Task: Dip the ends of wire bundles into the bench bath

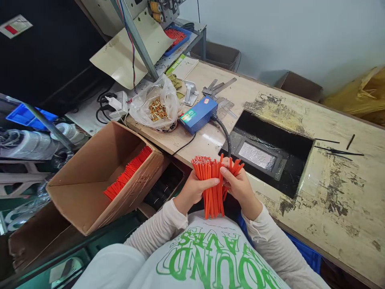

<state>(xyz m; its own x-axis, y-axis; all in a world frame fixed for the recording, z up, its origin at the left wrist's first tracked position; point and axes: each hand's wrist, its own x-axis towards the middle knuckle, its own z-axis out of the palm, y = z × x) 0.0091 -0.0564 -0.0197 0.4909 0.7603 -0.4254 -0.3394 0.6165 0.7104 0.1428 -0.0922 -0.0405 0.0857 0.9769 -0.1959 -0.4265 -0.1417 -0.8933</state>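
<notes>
Evidently the counter (327,228) lies mostly right, the cardboard box (75,196) left; between them, by the counter's near edge, both hands hold a bundle of red wire pieces (213,200) roughly upright. The left hand (192,190) has its fingers closed round it, thumb across the front: best snug, not crushing. The right hand (242,186) holds splayed pieces (237,165) in its fingers; keeping these parallel should help keep the silvery tips (202,159) even.

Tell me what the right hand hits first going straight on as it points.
Likely the bundle of red strands held in the left hand; it sits right ahead of the right hand's fingertips. Any remaining gap is unclear from this view.
</notes>
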